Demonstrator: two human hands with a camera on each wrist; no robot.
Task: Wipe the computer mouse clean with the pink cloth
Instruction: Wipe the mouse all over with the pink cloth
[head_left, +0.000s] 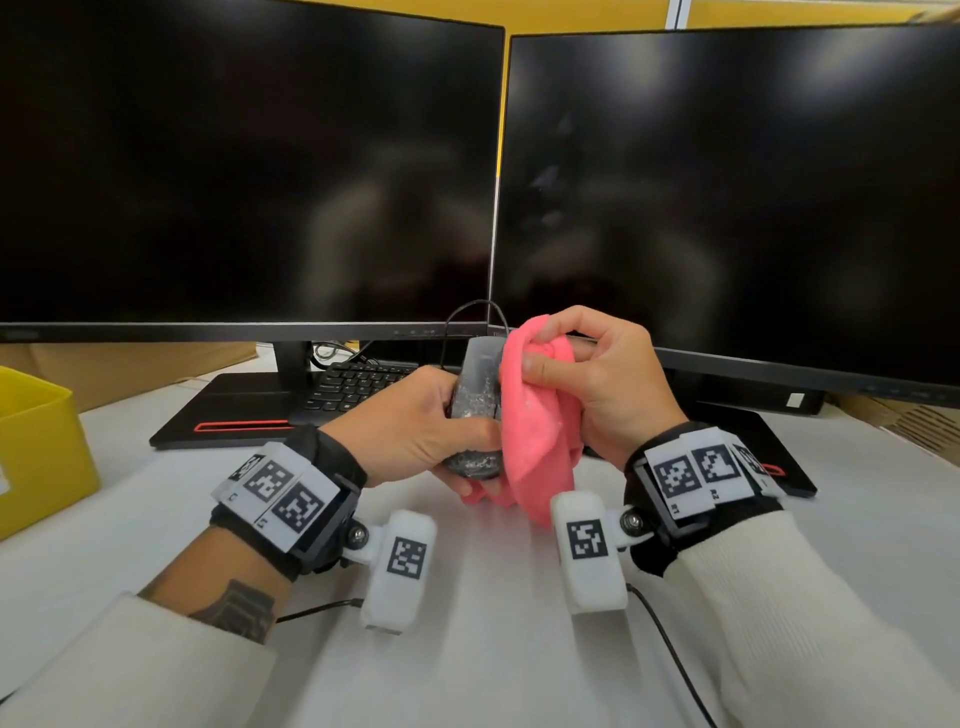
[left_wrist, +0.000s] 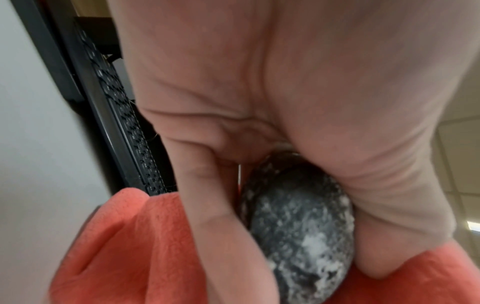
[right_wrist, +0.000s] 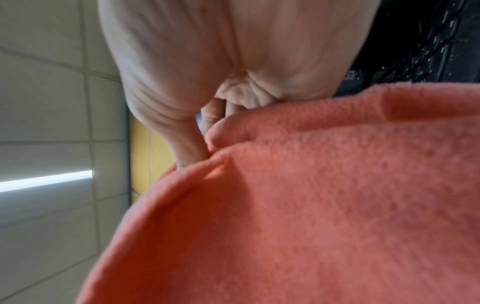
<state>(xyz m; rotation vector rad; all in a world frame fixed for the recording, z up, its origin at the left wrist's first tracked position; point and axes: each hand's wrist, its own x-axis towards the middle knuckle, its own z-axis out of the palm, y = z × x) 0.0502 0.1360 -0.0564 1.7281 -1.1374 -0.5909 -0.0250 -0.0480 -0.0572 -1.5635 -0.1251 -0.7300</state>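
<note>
Left hand (head_left: 415, 426) grip wrapped round white-smeared black computer mouse (head_left: 475, 410), right hand (head_left: 602, 384) grip bunching pink cloth (head_left: 535, 415) against its side, above the worktop (head_left: 493, 649)

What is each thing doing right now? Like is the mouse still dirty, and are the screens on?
computer mouse: held up off the desk, speckled with white residue.
pink cloth: bunched, pressed against the mouse's side.
left hand: grips the mouse.
right hand: grips the cloth.
left monitor: dark.
right monitor: dark.
keyboard: lying untouched behind the hands.
yellow box: standing on the desk; contents not visible.
</note>
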